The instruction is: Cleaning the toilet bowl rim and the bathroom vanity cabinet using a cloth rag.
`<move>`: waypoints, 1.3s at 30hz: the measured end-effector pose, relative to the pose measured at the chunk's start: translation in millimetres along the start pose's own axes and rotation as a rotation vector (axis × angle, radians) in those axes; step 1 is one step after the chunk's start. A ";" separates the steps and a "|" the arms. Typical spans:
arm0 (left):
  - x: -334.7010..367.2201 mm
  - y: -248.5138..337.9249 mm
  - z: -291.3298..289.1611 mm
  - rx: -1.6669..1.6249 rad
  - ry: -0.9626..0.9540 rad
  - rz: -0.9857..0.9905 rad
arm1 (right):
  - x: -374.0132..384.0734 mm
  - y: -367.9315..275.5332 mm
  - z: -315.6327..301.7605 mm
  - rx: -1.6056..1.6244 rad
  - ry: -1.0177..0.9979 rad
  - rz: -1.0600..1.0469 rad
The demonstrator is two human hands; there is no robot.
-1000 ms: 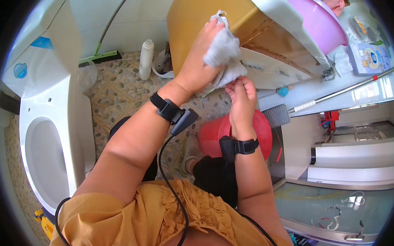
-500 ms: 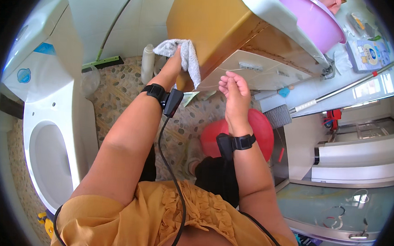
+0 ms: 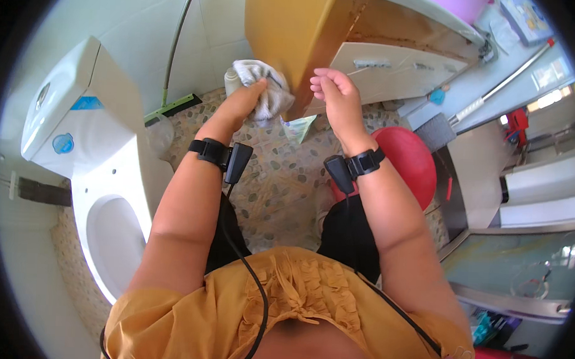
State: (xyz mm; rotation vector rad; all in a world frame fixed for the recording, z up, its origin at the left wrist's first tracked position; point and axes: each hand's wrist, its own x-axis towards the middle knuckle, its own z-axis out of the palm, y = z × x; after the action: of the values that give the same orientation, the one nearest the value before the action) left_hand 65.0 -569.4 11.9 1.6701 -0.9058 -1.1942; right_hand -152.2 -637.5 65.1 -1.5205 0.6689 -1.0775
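My left hand [image 3: 247, 101] grips a bunched white-and-grey cloth [image 3: 269, 92] beside the lower corner of a yellow-brown cabinet [image 3: 284, 32]. Whether the cloth touches the cabinet, I cannot tell. Partly behind the cloth, a pale bottle [image 3: 231, 81] stands on the floor. My right hand [image 3: 340, 99] hovers before the cabinet's white drawer front [image 3: 395, 72], its fingers loosely curled in with nothing in them. Just below the cloth, a pale green packet [image 3: 299, 127] is by the cabinet's base.
A white toilet [image 3: 118, 166] stands at left, with a green floor squeegee [image 3: 175, 107] against the wall behind it. The red basin [image 3: 407, 165] sits by my right forearm. Farther right are a grey-headed mop [image 3: 434, 131] and a glass panel [image 3: 521, 260].
My view has shifted, so the cabinet sits higher in the picture. The cloth has gone from draped over my left hand to bunched in it. My right hand stays curled.
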 end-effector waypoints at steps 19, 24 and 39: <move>-62.4 35.3 -8.9 -0.972 0.056 0.238 | -24.0 -19.5 21.9 -0.655 -0.470 -0.383; -74.2 53.5 -8.5 -1.066 0.168 0.292 | -36.8 -12.2 27.8 -0.424 -0.703 -0.012; -107.3 46.6 52.9 -0.901 -0.126 0.482 | -32.3 -1.6 44.9 0.788 -0.400 0.444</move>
State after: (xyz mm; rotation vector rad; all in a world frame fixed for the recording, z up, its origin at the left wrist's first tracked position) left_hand -18.6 -501.4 81.7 0.6193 -0.6335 -1.1218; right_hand -126.0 -589.1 58.5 -0.8024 0.2253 -0.5578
